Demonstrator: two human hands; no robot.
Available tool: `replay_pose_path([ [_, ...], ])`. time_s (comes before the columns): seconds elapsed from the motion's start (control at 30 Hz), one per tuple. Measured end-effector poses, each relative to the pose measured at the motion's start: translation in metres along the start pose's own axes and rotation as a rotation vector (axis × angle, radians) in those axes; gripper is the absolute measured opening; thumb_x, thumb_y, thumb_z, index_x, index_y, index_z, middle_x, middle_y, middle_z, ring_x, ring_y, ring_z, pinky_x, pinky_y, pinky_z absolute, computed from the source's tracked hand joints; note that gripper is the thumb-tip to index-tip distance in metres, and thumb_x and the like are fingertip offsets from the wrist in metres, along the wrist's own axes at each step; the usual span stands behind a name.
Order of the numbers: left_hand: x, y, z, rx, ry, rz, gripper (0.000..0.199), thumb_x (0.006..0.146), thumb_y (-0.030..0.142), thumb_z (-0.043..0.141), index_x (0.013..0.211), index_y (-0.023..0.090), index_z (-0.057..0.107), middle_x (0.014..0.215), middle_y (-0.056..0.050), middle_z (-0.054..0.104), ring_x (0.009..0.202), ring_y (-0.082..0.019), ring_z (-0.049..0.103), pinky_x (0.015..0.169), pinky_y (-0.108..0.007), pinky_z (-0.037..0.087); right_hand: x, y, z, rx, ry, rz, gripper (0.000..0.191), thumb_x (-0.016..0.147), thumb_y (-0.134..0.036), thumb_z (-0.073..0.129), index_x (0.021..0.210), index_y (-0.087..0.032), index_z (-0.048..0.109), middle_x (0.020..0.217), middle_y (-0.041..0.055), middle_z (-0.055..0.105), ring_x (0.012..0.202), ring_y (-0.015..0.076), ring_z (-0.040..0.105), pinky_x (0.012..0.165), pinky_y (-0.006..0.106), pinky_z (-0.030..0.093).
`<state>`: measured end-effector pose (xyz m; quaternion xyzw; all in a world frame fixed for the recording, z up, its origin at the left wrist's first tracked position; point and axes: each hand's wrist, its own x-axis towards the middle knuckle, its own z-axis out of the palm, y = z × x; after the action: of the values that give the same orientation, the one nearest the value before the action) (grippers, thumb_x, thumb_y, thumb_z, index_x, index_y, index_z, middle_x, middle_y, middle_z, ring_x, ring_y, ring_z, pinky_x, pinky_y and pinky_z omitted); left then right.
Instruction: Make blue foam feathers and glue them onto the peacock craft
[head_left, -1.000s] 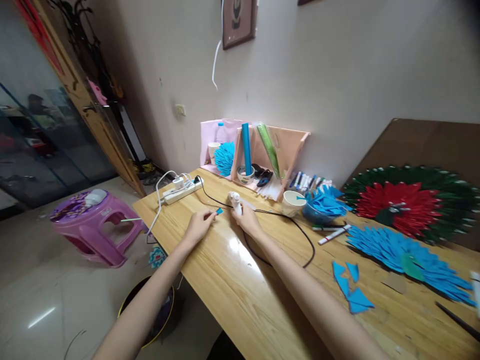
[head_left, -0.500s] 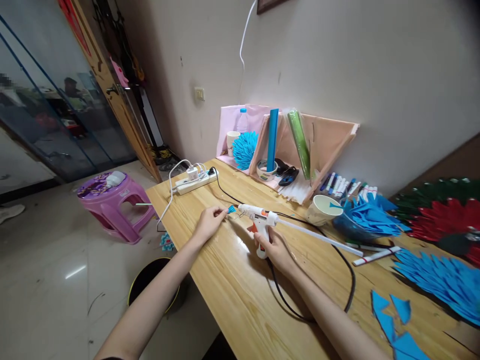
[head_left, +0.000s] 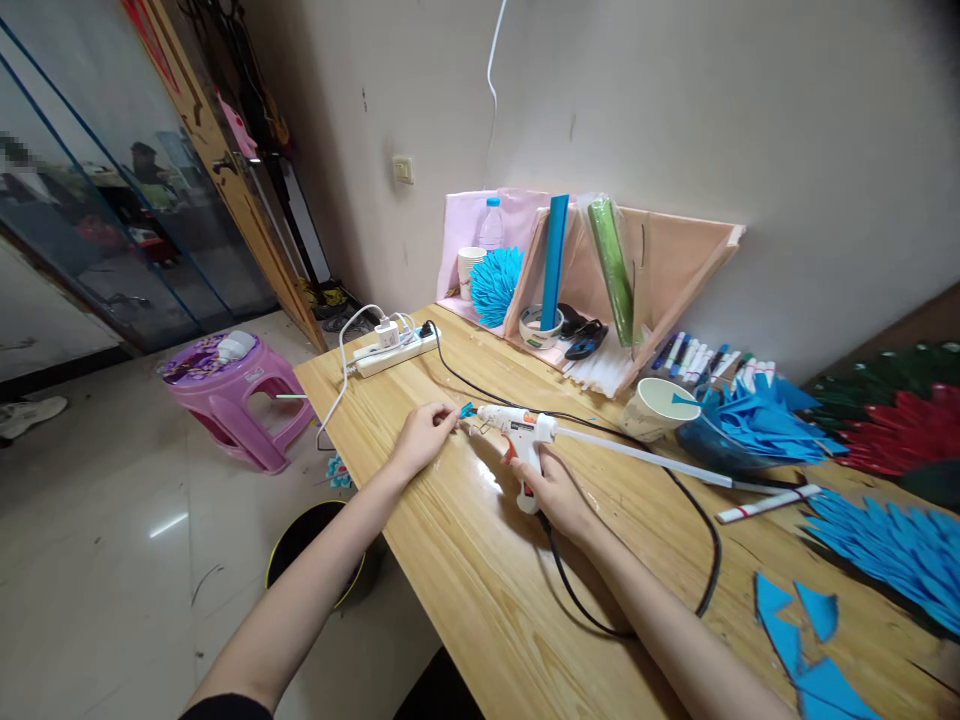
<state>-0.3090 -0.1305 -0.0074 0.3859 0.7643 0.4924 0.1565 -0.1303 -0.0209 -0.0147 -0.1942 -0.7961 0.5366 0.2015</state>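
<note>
My left hand [head_left: 427, 436] pinches a small blue piece [head_left: 468, 410] above the wooden table [head_left: 465, 560]. Wrapped round the handle of a white glue gun [head_left: 521, 428] is my right hand [head_left: 556, 490], with fingers by the orange trigger. The gun's nozzle points left and is at the blue piece; whether they touch is hard to tell. A long clear glue stick [head_left: 645, 455] sticks out of the gun's back. The gun's black cord [head_left: 581, 605] loops over the table.
A power strip [head_left: 397, 352] lies at the far left table edge. Behind stand a pink box [head_left: 675, 250] and a paper cup [head_left: 660, 410]. To the right are a bowl of blue pieces [head_left: 750, 425], a marker [head_left: 769, 503] and blue scraps [head_left: 825, 690]. A bin [head_left: 319, 540] stands below.
The blue piece and the gun's nozzle have come closer together. The camera view has shifted slightly, moving the table items on the right further right.
</note>
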Motion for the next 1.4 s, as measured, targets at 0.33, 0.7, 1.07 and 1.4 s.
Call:
replay_pose_path([
  [0.33, 0.0, -0.004, 0.0, 0.001, -0.01, 0.025, 0.03, 0.079, 0.04, 0.05, 0.078, 0.014, 0.066, 0.07, -0.004, 0.067, 0.066, -0.016, 0.06, 0.064, -0.025, 0.044, 0.003, 0.003, 0.001, -0.003, 0.008, -0.003, 0.025, 0.079, -0.039, 0.046, 0.075, -0.016, 0.055, 0.061, -0.0007, 0.052, 0.058, 0.0136, 0.049, 0.055, 0.024, 0.04],
  [0.7, 0.0, -0.001, -0.001, 0.036, -0.02, 0.05, 0.03, 0.079, 0.04, 0.05, 0.076, 0.015, 0.066, 0.068, -0.003, 0.066, 0.064, -0.015, 0.059, 0.062, -0.024, 0.043, 0.003, -0.003, 0.001, -0.027, 0.04, -0.008, 0.02, 0.079, -0.035, 0.045, 0.07, -0.018, 0.049, 0.057, -0.0025, 0.05, 0.054, 0.0126, 0.047, 0.053, 0.024, 0.038],
  [1.07, 0.0, 0.001, -0.002, 0.034, 0.031, 0.012, 0.033, 0.078, 0.044, 0.05, 0.071, 0.015, 0.063, 0.067, -0.003, 0.064, 0.063, -0.015, 0.058, 0.062, -0.025, 0.044, 0.0, -0.001, -0.003, 0.024, 0.079, -0.022, 0.027, 0.081, -0.036, 0.044, 0.089, -0.015, 0.06, 0.067, 0.0006, 0.057, 0.059, 0.0139, 0.053, 0.058, 0.025, 0.042],
  [1.4, 0.003, -0.003, -0.002, -0.052, 0.029, -0.006, 0.031, 0.076, 0.043, 0.052, 0.071, 0.015, 0.062, 0.068, -0.003, 0.065, 0.063, -0.015, 0.06, 0.063, -0.025, 0.046, -0.002, -0.008, -0.002, -0.057, 0.035, -0.035, 0.023, 0.078, -0.036, 0.045, 0.076, -0.017, 0.057, 0.061, -0.0007, 0.056, 0.056, 0.0141, 0.05, 0.056, 0.026, 0.04],
])
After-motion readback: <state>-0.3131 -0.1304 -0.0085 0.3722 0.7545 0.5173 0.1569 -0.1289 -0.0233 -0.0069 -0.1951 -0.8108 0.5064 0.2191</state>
